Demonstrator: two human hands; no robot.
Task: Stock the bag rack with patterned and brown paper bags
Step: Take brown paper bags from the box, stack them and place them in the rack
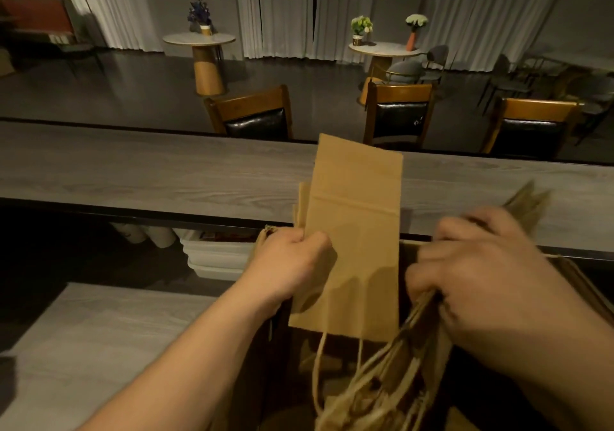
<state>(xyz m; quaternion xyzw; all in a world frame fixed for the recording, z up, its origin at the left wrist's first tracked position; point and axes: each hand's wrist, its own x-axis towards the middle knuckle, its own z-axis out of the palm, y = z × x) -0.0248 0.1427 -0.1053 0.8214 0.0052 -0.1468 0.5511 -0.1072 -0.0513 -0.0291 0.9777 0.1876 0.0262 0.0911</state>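
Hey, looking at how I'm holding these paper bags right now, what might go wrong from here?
1. The left hand pinches the flat brown bag only at one edge, so it might slip or crease.
2. Its twine handles hang loose beside the bundle of bags gripped by the right hand; they may tangle.
3. The bundle looks blurred, so a bag could possibly slide out.
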